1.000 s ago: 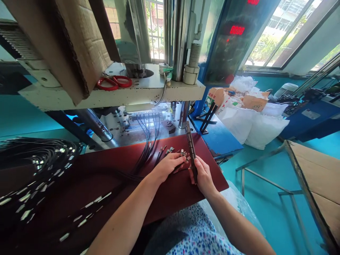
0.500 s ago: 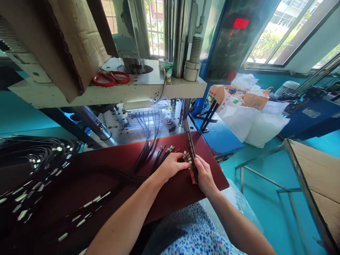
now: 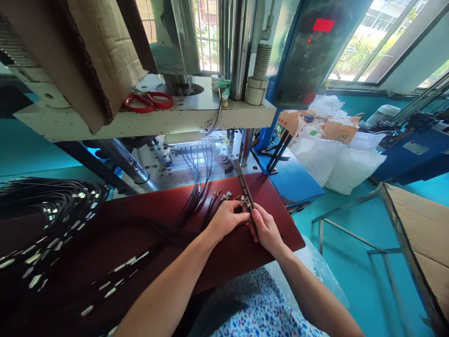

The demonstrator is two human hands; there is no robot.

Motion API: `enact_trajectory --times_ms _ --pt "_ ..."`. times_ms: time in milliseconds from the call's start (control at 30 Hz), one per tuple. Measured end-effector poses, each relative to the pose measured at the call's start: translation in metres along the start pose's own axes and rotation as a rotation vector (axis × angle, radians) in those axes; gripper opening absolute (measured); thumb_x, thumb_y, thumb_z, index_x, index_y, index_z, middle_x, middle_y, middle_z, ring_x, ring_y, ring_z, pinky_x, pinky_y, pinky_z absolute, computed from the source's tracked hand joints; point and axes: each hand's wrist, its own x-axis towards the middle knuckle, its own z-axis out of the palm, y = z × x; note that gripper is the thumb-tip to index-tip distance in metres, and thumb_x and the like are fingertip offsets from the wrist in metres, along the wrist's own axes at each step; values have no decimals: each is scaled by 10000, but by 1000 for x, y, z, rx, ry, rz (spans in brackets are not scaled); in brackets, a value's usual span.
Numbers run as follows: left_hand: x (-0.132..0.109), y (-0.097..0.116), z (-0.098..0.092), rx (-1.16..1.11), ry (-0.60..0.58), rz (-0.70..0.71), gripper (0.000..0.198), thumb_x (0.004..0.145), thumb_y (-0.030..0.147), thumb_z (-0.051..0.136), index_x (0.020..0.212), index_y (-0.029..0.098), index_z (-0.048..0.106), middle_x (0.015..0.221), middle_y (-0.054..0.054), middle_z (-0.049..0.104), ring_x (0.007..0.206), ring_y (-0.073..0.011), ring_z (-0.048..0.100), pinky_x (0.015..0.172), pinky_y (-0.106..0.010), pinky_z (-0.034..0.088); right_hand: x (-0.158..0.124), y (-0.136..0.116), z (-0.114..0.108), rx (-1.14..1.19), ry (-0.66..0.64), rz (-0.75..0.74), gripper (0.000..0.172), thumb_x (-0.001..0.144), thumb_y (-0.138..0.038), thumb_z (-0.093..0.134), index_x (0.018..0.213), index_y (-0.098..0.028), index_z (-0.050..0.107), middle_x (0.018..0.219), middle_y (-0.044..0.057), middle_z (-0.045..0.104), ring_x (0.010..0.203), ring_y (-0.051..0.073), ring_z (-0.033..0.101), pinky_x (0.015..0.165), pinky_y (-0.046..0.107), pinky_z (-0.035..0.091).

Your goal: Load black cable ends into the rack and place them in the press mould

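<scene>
My right hand [image 3: 268, 229] is closed around the near end of a dark strip [image 3: 242, 180] above the bench [image 3: 277, 199], its long axis pointing toward the press [image 3: 154, 122]. My left hand [image 3: 225, 219] pinches small metal connectors [image 3: 245, 202] alongside, apparently touching it.

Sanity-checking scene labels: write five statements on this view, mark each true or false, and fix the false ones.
1. The right hand's grip holds a dark slotted strip. True.
2. Red-handled scissors lie on the cream press plate. True.
3. The left hand's grip is on those scissors. False: it is at metal connectors beside the strip.
4. The digital display glows green. False: it glows red.
5. Dark cables lie on the red-brown board. True.
</scene>
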Motion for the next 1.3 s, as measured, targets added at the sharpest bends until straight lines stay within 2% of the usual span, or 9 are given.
enact_trajectory --times_ms 133,233,333,500,600,767,933,1167,1300 --pt "0 7 -2 -105 48 15 179 637 240 628 782 139 601 741 -2 609 715 -139 526 703 -251 396 -1 -4 0 100 38 34 335 895 -440 379 990 -156 530 439 -82 433 295 70 361 283 167 253" --pt "-1 13 -3 -216 106 16 189 653 261 630 791 153 559 713 20 574 663 -111 510 658 -232 394 -3 -4 -1 159 82 43 292 896 -436 390 875 -172 513 443 -80 443 288 65 365 274 162 237" --pt "0 13 -1 -179 147 53 159 662 243 624 767 159 539 698 32 550 637 -96 489 633 -220 379 -4 0 -3 196 95 42 279 902 -427 387 836 -178 494 438 -81 446 282 60 358 270 156 226" --pt "0 7 1 186 159 106 89 679 237 616 687 156 580 655 23 569 634 -111 484 625 -226 350 -5 3 -4 210 91 30 274 898 -425 398 877 -176 511 455 -78 459 294 61 364 280 159 254" --pt "-1 7 -1 285 144 110 139 721 291 581 701 157 613 655 14 594 620 -119 485 605 -231 336 -6 2 -4 210 82 38 292 893 -430 405 949 -171 528 463 -77 462 304 63 369 288 159 263" --pt "-1 9 -2 264 52 86 245 759 332 508 627 144 592 581 23 535 571 -111 427 555 -231 294 -7 2 -4 210 64 47 355 881 -447 424 1064 -160 524 463 -72 469 308 70 368 290 165 267" --pt "0 11 -1 118 0 37 203 721 293 515 591 146 563 558 38 498 551 -100 407 553 -225 296 -7 4 -5 208 41 40 368 884 -440 425 1108 -166 526 460 -72 468 312 70 375 295 160 286" --pt "1 9 -1 50 6 -4 181 688 284 528 581 144 571 538 41 495 530 -97 404 545 -226 304 -7 5 -5 165 13 31 374 895 -435 404 1138 -175 519 460 -70 468 313 64 382 298 154 281" --pt "-1 8 -2 -3 18 -23 157 672 278 546 594 143 573 557 37 515 544 -102 423 557 -228 322 -6 5 -2 -11 -1 -37 380 909 -425 376 1158 -171 510 442 -78 432 314 65 368 309 160 289"
